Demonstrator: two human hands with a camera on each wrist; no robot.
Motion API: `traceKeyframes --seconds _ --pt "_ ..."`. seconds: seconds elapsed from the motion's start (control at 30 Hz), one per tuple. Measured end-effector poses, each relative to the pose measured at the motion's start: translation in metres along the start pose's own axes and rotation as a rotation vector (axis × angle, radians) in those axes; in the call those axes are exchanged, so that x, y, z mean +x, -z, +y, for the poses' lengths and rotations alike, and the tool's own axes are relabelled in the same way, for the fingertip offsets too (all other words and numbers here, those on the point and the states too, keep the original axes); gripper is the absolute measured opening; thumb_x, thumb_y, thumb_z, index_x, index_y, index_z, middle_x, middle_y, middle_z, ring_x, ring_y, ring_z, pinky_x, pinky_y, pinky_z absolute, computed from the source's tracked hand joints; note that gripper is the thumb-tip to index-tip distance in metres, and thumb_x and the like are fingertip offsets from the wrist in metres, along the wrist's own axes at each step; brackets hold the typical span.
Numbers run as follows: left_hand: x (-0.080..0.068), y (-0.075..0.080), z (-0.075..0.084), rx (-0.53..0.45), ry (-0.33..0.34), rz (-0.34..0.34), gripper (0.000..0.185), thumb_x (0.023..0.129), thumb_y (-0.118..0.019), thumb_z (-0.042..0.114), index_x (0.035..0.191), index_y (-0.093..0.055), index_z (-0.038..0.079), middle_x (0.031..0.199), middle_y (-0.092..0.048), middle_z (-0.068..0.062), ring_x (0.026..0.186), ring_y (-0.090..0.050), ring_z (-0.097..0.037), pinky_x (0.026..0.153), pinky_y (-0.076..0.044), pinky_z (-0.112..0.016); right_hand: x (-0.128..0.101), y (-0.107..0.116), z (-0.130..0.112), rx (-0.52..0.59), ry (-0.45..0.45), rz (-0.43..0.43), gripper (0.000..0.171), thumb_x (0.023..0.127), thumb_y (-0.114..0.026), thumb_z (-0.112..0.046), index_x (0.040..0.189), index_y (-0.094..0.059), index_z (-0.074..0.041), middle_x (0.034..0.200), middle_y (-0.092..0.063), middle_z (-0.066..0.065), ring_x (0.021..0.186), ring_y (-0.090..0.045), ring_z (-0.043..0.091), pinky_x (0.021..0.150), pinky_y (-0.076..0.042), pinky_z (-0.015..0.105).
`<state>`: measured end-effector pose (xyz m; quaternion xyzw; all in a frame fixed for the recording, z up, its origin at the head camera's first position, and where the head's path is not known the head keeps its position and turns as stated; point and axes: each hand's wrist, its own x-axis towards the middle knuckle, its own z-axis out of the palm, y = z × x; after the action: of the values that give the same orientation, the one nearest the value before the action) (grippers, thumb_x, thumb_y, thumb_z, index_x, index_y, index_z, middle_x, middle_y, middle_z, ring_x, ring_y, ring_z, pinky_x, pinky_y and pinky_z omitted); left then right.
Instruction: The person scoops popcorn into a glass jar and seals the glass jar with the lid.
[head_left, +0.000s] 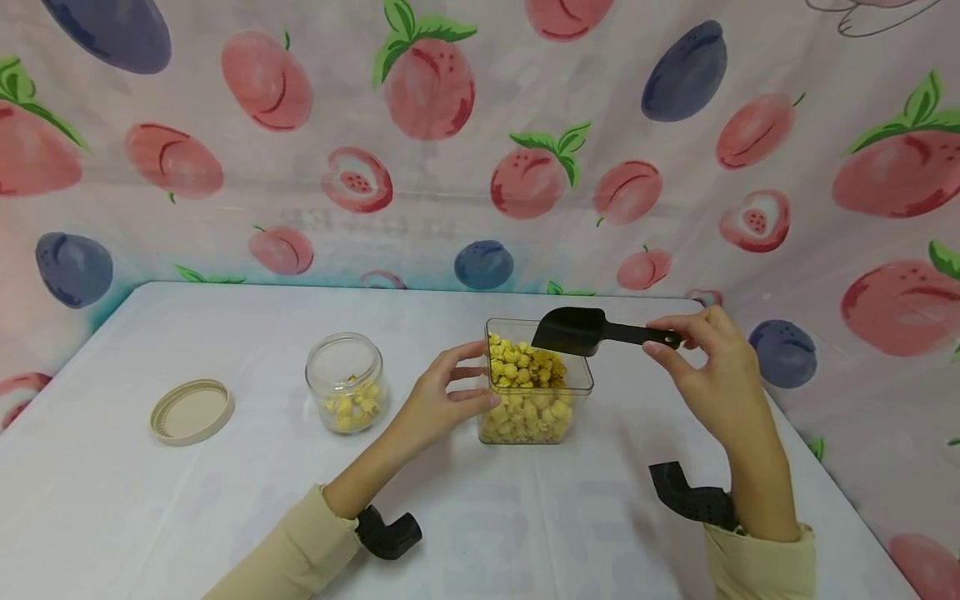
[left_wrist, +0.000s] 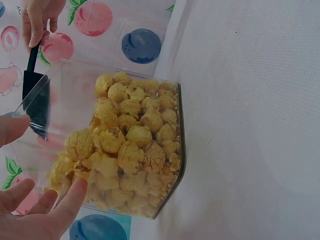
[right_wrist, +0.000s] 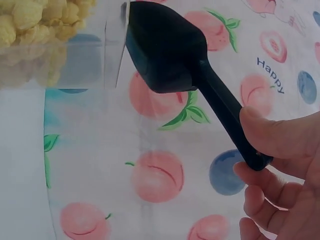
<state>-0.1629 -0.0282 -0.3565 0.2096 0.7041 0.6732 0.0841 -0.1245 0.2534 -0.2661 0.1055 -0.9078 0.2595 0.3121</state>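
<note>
A clear square-mouthed container (head_left: 588, 387) stands on the white table, well filled with yellow popcorn (head_left: 517, 367). My left hand (head_left: 444, 393) is at its left side, thumb and fingers spread with the tips right at the wall. By the end of its handle, my right hand (head_left: 716, 379) pinches a black scoop (head_left: 573, 332) between thumb and fingers. The scoop's blade overlaps the container's right rear rim from above in the head view. In the right wrist view the scoop (right_wrist: 167, 47) is tilted, its blade beside the container's wall.
Left of the container stands a round clear jar (head_left: 345, 362) without a lid, with some popcorn at its bottom. A beige round lid (head_left: 192, 412) lies farther left on the table (head_left: 465, 533). A fruit-printed cloth (head_left: 427, 200) hangs behind the table.
</note>
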Motion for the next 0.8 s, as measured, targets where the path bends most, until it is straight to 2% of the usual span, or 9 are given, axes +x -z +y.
traceKeyframes --seconds 0.17,0.37,0.57,0.8 --pt "0.0 0.0 0.0 -0.003 0.004 0.001 0.067 0.083 -0.068 0.006 0.141 -0.036 0.012 0.145 -0.033 -0.007 0.126 -0.045 -0.028 0.094 -0.05 -0.034 0.0 0.0 -0.008 -0.024 0.04 0.018 0.028 0.07 -0.076 0.002 0.097 -0.069 0.001 0.079 -0.045 0.014 0.078 -0.039 0.023 0.069 -0.024 0.037" --pt "-0.001 0.0 0.0 0.009 -0.002 0.001 0.066 0.083 -0.068 0.007 0.141 -0.037 0.011 0.145 -0.033 -0.007 0.125 -0.046 -0.028 0.094 -0.05 -0.035 -0.001 -0.001 -0.014 -0.051 0.082 0.022 0.027 0.071 -0.076 0.002 0.097 -0.068 0.002 0.087 -0.05 0.018 0.086 -0.042 0.033 0.071 -0.024 0.043" --pt "-0.001 0.001 0.0 0.007 0.001 -0.008 0.066 0.083 -0.068 0.008 0.141 -0.037 0.012 0.145 -0.034 -0.006 0.125 -0.046 -0.028 0.094 -0.05 -0.035 -0.001 -0.004 -0.016 -0.054 0.106 0.001 0.028 0.072 -0.075 0.001 0.098 -0.067 0.002 0.092 -0.054 0.018 0.09 -0.043 0.034 0.071 -0.025 0.043" --pt "-0.002 0.002 0.001 -0.005 0.011 -0.016 0.065 0.084 -0.068 0.009 0.141 -0.037 0.013 0.145 -0.034 -0.004 0.126 -0.046 -0.028 0.095 -0.05 -0.036 -0.001 -0.008 -0.018 -0.029 0.139 0.006 0.029 0.074 -0.073 -0.001 0.101 -0.064 0.002 0.094 -0.055 0.018 0.087 -0.044 0.03 0.071 -0.025 0.041"
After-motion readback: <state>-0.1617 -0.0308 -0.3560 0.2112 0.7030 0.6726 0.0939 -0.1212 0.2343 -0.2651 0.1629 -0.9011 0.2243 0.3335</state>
